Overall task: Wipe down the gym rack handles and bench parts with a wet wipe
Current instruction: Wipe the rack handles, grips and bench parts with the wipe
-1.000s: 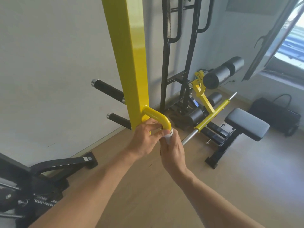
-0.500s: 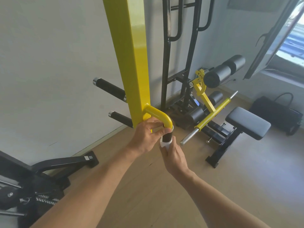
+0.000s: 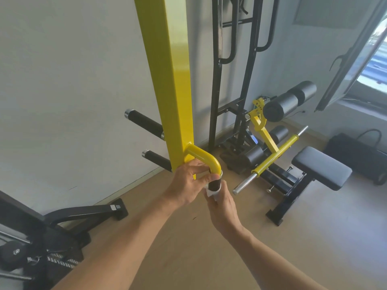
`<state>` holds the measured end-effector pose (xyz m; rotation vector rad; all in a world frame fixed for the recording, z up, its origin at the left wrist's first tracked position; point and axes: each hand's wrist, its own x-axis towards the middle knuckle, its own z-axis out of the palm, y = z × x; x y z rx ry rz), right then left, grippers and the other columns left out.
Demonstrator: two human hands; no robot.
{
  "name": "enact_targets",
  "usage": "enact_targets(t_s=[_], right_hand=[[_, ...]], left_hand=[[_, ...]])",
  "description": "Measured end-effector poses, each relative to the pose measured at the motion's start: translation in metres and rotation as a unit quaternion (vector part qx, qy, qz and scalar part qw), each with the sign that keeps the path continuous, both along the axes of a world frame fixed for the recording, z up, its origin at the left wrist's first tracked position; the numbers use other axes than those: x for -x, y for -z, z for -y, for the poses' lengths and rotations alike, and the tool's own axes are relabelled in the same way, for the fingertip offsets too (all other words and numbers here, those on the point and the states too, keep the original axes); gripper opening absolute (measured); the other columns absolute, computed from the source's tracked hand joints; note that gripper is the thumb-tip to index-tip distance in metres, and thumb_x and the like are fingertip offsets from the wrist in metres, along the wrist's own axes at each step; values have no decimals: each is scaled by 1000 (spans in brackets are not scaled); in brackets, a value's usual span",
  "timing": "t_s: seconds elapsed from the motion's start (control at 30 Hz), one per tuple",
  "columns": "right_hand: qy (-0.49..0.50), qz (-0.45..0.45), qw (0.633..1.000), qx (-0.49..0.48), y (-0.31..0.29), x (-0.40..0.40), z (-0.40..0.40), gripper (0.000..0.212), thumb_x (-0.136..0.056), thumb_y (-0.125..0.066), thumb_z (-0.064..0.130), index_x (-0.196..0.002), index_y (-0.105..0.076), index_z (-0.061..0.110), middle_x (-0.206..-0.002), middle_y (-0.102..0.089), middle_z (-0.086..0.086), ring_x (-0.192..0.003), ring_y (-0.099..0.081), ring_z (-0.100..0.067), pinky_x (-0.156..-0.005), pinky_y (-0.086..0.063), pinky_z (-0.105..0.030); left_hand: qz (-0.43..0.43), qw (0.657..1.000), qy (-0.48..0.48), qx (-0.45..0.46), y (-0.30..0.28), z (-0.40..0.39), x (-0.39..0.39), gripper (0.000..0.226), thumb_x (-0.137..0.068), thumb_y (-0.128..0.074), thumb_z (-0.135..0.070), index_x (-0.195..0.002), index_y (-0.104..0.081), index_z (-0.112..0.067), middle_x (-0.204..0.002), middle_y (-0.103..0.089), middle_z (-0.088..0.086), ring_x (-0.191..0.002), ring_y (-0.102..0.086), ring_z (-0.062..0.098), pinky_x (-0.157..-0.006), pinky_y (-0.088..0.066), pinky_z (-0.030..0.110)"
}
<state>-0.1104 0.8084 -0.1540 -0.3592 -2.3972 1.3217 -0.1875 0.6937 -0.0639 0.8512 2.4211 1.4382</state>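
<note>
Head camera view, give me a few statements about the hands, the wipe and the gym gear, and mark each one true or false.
1. The right hand holds a white wipe around the black grip of the curved yellow handle. True.
2. The left hand rests on the bench pad. False: it grips the handle close to the yellow post.
3. The black bench pad lies to the right, untouched by either hand. True.
4. Two black pegs stick out to the right of the post. False: they stick out to its left.
5. The wipe is dark blue. False: it is white.
</note>
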Motion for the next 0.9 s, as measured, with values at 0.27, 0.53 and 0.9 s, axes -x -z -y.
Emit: enact_targets(t_s=[0.27,0.53,0.9], right_hand=[[-18,90,995,-32,18,-3,-3,19,-94,-58,38,-99,-39,38,-91,-59,6,-84,-56,-20,-73,-53,-38],[-137,3,987,78,-19,-11,-4,68,-89,-50,65,-147,-25,38,-142,-44,16,-127,-44,-6,-103,-37,-24],[-9,-84,996,-36,-11,3,-5,12,-98,-45,54,-101,-37,44,-85,-56,11,-75,-53,-10,-67,-40,-22]], left_hand=[[0,1000,0,9,-2,1,1,55,-74,-64,-60,-114,-76,-25,-130,-63,-15,-109,-53,-3,-87,-38,8],[-4,1000,5,-7,0,5,2,41,-77,-65,-57,-112,-74,-38,-123,-62,-21,-110,-57,-2,-88,-43,14],[-22,1000,16,-1,3,3,1,46,-77,-65,-57,-112,-77,-29,-130,-61,-19,-107,-47,-27,-86,-35,-6]])
